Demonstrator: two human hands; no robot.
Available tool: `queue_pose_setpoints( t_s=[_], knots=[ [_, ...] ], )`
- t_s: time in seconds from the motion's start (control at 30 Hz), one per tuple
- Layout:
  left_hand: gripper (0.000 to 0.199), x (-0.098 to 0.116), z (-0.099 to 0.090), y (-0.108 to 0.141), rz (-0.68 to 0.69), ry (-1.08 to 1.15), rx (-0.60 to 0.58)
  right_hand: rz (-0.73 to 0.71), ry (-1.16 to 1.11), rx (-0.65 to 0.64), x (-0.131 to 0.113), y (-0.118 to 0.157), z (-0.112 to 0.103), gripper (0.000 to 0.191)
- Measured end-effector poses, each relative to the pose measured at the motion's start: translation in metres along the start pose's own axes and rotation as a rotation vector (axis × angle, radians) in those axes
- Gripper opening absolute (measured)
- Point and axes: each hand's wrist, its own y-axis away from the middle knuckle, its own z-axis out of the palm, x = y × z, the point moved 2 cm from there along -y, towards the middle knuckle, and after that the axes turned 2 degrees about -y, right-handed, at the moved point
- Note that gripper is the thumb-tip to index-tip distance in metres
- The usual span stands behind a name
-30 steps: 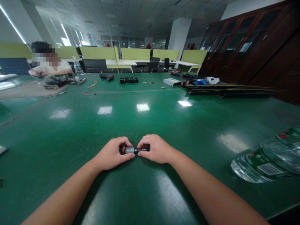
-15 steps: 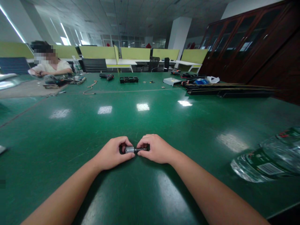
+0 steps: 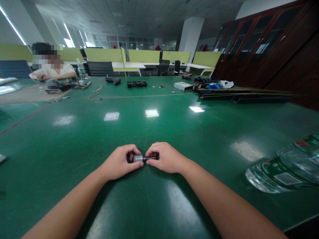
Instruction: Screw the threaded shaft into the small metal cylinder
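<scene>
Silver tube point(image 3: 138, 158) is pinched in the curled left hand point(image 3: 121, 162), dark rod point(image 3: 146, 159) in the curled right hand point(image 3: 167, 158), same as before.

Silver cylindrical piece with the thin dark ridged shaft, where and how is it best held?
Probably by the silver cylindrical barrel, from the left, as the left hand does, thumb near, fingers beyond: it looks thicker than the dark ridged shaft, the piece runs left to right, and the right hand partly covers the shaft.

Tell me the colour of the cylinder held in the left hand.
The cylinder is silver-grey, as the head view shows.
</scene>
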Motion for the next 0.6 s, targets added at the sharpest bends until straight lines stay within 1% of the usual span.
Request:
queue_pose_setpoints(
  t_s=[0.27, 0.6],
  knots=[
    [0.020, -0.0009, -0.0001, 0.0004, 0.005, 0.001, -0.007, -0.033, 0.012, -0.013, 0.0014, 0.0004, -0.0016, 0.012],
    [0.021, -0.0008, -0.0004, 0.0007, 0.005, -0.003, -0.017, 0.024, -0.006, -0.017, 0.0053, 0.0033, -0.0085, 0.010]
  ],
)
